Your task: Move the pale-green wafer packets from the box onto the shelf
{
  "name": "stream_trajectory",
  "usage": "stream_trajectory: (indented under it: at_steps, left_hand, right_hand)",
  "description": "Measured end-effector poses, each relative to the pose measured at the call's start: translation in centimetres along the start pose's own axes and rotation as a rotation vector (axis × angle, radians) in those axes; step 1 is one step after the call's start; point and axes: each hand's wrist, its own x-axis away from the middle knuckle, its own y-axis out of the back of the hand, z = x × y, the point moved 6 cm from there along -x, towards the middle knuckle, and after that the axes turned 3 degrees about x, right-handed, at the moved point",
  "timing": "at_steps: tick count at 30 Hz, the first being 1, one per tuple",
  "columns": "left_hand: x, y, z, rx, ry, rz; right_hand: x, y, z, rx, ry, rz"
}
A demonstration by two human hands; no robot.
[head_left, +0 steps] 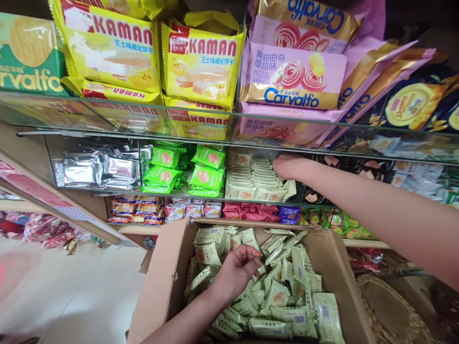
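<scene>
My left hand (236,270) is down inside a cardboard box (163,282), fingers curled around pale green snack packets (287,296) that fill it in a loose heap. My right hand (289,167) reaches up into the middle glass shelf (251,200) and rests on neat rows of the same cream-and-green packets (256,179); whether it holds one is hidden by its own fingers. Bright green packets (204,172) sit in the compartment to the left of those rows.
The top glass shelf holds yellow Kaman wafer bags (201,62) and pink Carvalfo cookie bags (292,76). Silver packets (96,169) lie at the left of the middle shelf. Red, purple and orange snacks (251,212) fill a lower shelf. A woven basket (390,306) stands at the right.
</scene>
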Motion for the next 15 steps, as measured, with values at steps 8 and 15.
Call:
stream_trajectory:
  at_steps: [8, 15]
  left_hand:
    - [0.1, 0.1, 0.2, -0.032, 0.008, -0.010]
    - [0.1, 0.1, 0.4, -0.024, -0.005, 0.002]
  right_hand:
    - [-0.4, -1.3, 1.2, 0.212, -0.008, 0.208]
    - [-0.3, -1.6, 1.1, 0.239, -0.010, 0.283]
